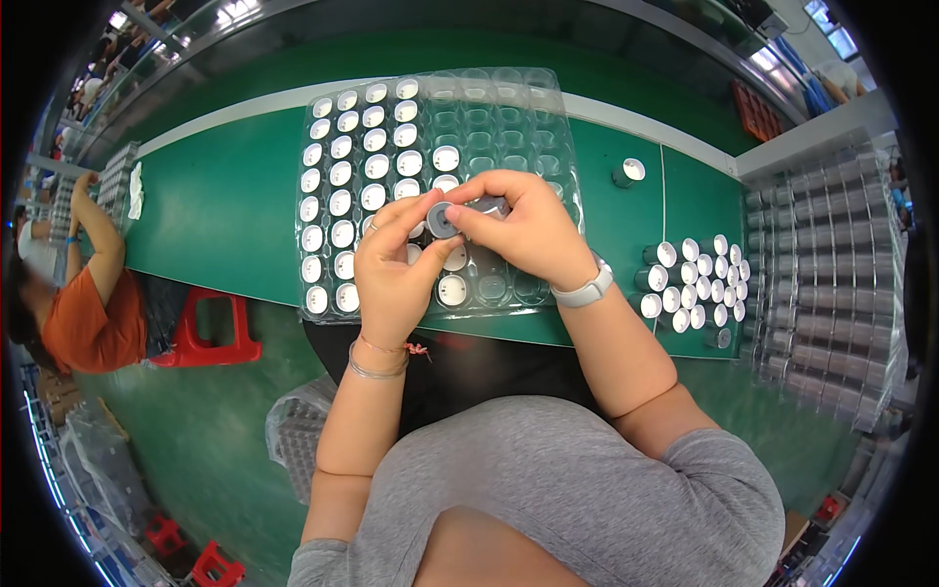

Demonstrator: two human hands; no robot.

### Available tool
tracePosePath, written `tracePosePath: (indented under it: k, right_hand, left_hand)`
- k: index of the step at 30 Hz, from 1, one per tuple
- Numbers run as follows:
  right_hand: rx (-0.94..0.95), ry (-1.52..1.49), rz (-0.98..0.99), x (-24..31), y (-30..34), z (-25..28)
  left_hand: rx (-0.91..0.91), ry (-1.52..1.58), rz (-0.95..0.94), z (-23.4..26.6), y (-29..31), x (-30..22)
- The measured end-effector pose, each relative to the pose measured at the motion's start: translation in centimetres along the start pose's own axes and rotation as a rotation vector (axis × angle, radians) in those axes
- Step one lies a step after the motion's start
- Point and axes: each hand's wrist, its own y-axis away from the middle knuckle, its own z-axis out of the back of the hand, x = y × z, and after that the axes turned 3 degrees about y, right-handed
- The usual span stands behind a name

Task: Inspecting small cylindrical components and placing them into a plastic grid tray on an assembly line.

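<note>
Between my two hands is a small round grey cap-like part (442, 221), held above a clear plastic tray (533, 103). My left hand (396, 245) pinches its left edge with thumb and fingertips. From the other side, the thumb and index finger of my right hand (518, 223) press on its face. Whether a body sits behind the grey face is hidden. Rows of white-topped round parts (375, 140) fill the tray's left columns. The column under my hands is partly filled, and bare pockets show on the right.
To the right, a cluster of white-topped dark cylinders (690, 292) stands on the green table (215, 186), with a single cylinder (634, 171) farther back. Stacked clear trays (822, 284) rise at the right edge. A person in orange (98, 313) sits left, near a red stool (210, 333).
</note>
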Motion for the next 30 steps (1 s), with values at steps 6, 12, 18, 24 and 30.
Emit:
tracePosePath:
  k: [6,12,18,24,30]
  right_hand:
    - [-0.046,0.018,0.009,-0.8,-0.2,-0.1]
    - [-0.05,0.027,0.0,0.0,0.1,-0.3]
    - [-0.073,0.067,0.046,-0.8,-0.1,-0.3]
    - [-0.078,-0.006,0.048,-0.4,-0.1,-0.4]
    - [-0.091,0.085,0.043,-0.5,-0.1,-0.2]
  left_hand:
    - [0.015,-0.178,-0.043,-0.2,0.1,-0.4]
    - [-0.03,-0.078,-0.022,-0.2,0.2,0.0]
    - [-0.001,-0.212,-0.071,-0.2,0.3,-0.3]
    - [-0.025,-0.08,-0.037,-0.2,0.2,0.2]
    - [0.016,-0.101,-0.049,-0.3,0.2,-0.1]
